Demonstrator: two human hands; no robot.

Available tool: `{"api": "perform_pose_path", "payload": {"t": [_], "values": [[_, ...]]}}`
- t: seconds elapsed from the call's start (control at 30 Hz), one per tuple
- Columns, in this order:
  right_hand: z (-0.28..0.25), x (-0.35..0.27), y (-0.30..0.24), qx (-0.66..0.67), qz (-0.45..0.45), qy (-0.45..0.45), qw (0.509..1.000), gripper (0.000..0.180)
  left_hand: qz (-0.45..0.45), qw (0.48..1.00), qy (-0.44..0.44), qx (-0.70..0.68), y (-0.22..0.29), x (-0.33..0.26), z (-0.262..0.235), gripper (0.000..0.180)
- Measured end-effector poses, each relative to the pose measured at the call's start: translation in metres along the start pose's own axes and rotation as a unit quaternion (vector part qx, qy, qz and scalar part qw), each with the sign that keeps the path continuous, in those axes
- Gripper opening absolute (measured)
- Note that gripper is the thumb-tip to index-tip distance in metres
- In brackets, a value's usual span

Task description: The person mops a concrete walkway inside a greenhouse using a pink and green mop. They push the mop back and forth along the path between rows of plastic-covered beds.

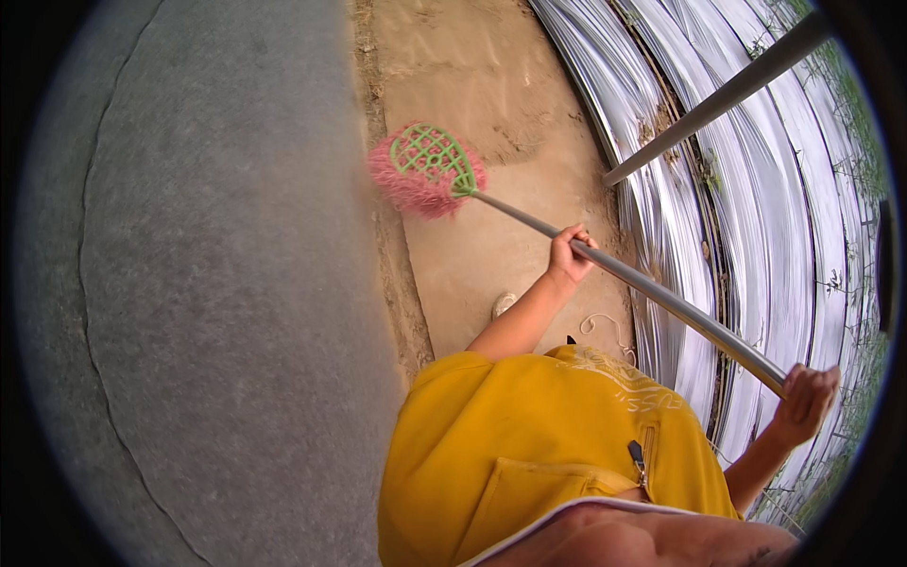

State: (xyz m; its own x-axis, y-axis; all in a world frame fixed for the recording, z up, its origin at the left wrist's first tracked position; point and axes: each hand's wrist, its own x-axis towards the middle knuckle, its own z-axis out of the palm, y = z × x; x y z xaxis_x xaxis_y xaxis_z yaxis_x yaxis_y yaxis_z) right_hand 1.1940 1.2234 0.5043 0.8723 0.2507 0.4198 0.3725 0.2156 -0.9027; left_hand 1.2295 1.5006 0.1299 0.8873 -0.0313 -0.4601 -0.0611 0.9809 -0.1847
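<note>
A long-handled mop crosses in front of me, its fluffy pink head (416,194) backed by a green lattice frame (435,156). The head is over the border between the sandy strip and the grey paving, though whether it touches the ground I cannot tell. My left hand (573,253) is wrapped round the grey handle (680,307) partway along, with that arm stretched forward. Out to the right, my right hand (810,402) grips the handle's rear end.
Grey paving (227,265) fills the left, with a low edge (392,255) along the sandy ground (501,217). White plastic sheeting (680,255) covers rows on the right. A slanting metal pole (718,104) stands there. Near my shoe (504,304) lies a thin cord (605,321).
</note>
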Motion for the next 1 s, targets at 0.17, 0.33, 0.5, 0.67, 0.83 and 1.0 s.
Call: {"api": "perform_pose_path", "payload": {"t": [0.17,0.33,0.5,0.67,0.83,1.0], "values": [[0.038,0.019,-0.001,-0.037,-0.044,-0.125,0.991,0.021,-0.070,0.989,-0.078,-0.108,0.004,0.019,-0.006,0.021],[0.091,0.015,0.070,0.006,0.073,-0.076,0.994,0.015,0.022,0.991,0.065,-0.113,0.054,-0.017,-0.091,0.023],[0.107,-0.013,0.104,0.058,0.176,-0.061,0.981,0.024,0.092,0.987,0.112,-0.063,0.130,-0.059,-0.120,0.021],[0.056,-0.004,0.052,0.012,0.045,-0.078,0.996,0.022,-0.011,0.994,0.085,-0.061,0.064,-0.027,-0.062,0.019],[0.028,0.017,-0.025,0.001,-0.023,-0.156,0.987,0.034,-0.084,0.994,0.042,-0.052,-0.009,-0.001,0.012,0.015],[0.058,0.026,-0.024,-0.041,-0.064,-0.166,0.983,0.017,-0.091,0.990,0.033,-0.105,-0.018,0.010,0.006,0.020]]}}
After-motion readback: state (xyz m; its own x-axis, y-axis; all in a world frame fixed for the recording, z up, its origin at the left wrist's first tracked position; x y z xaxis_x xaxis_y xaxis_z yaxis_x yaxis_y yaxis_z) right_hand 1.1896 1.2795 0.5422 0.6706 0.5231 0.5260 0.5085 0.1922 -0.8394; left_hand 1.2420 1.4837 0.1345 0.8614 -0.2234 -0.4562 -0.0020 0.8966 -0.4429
